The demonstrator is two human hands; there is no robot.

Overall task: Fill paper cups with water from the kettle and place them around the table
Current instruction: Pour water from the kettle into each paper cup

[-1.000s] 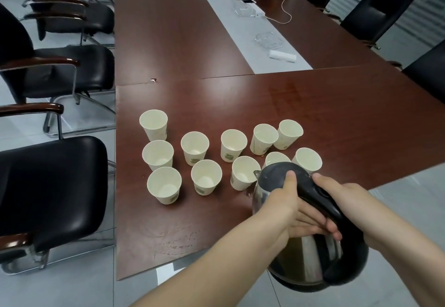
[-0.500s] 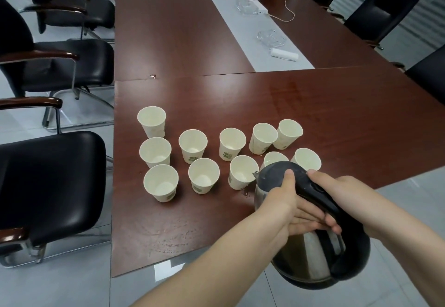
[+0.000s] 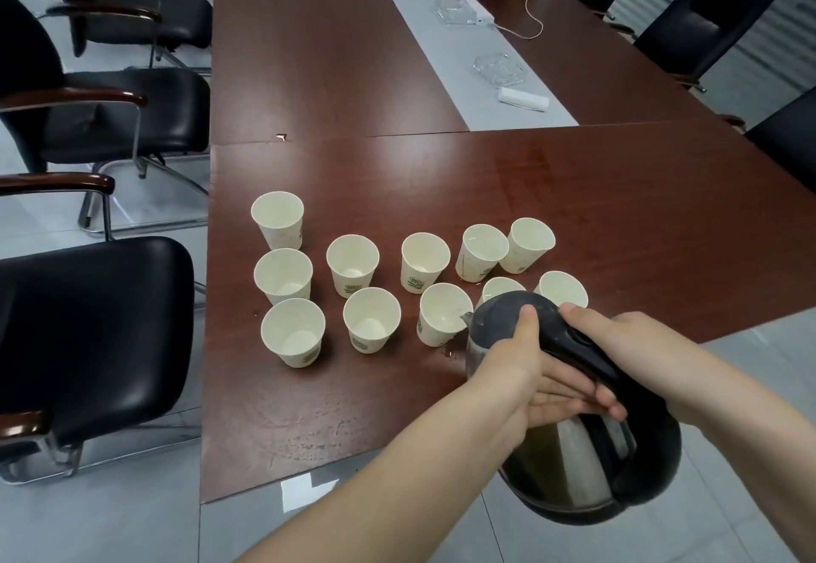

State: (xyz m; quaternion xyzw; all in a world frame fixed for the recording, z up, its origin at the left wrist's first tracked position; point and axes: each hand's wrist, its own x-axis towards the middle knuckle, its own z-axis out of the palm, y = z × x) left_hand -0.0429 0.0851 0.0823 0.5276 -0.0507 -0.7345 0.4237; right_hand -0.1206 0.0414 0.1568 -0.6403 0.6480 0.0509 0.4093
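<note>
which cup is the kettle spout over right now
The near-row cup third from the left, its rim right under the kettle spout; every other cup stands clear of the spout.

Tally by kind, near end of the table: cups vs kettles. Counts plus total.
paper cups: 11
kettle: 1
Total: 12
</note>
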